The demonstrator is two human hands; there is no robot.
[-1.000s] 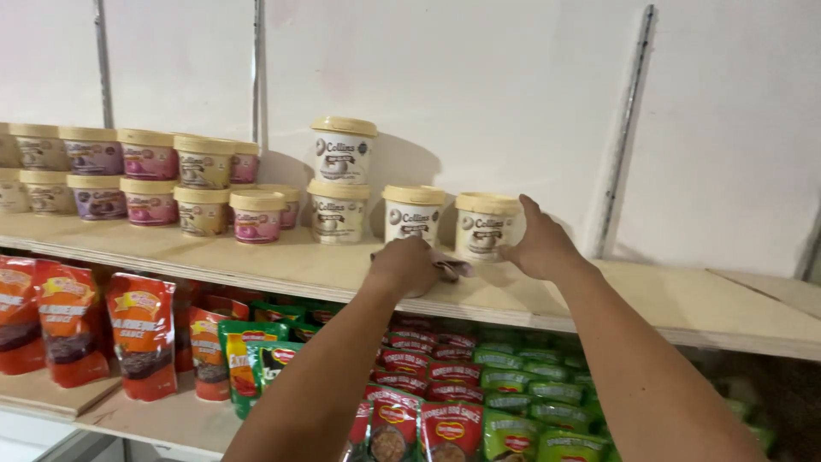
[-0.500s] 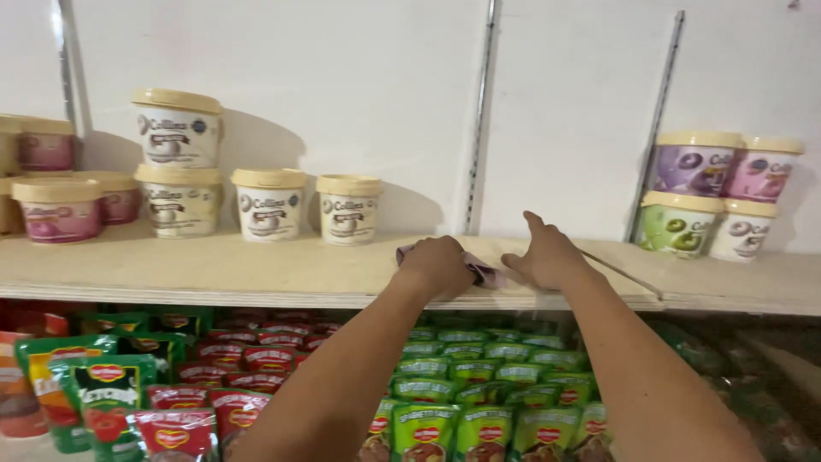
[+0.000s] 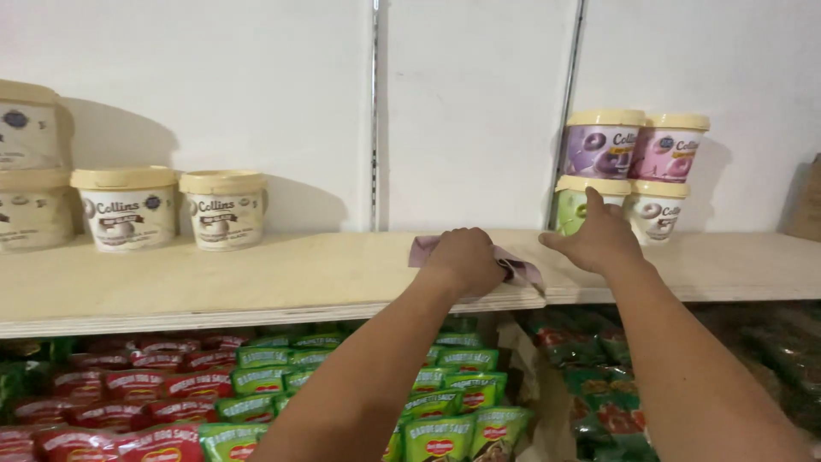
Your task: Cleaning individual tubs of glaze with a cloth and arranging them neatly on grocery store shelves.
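Purple cloth under a hand on a pale wooden shelf

Left hand (image 3: pixel 466 261) presses closed on the crumpled purple cloth (image 3: pixel 517 269); right hand (image 3: pixel 599 241), open and empty, rests at its three o'clock, fingertip touching a green-labelled cream-lidded tub (image 3: pixel 569 205) on the pale wooden shelf (image 3: pixel 256 287).

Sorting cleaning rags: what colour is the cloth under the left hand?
Pale purple cloth, under the left hand on the wooden shelf; head view.
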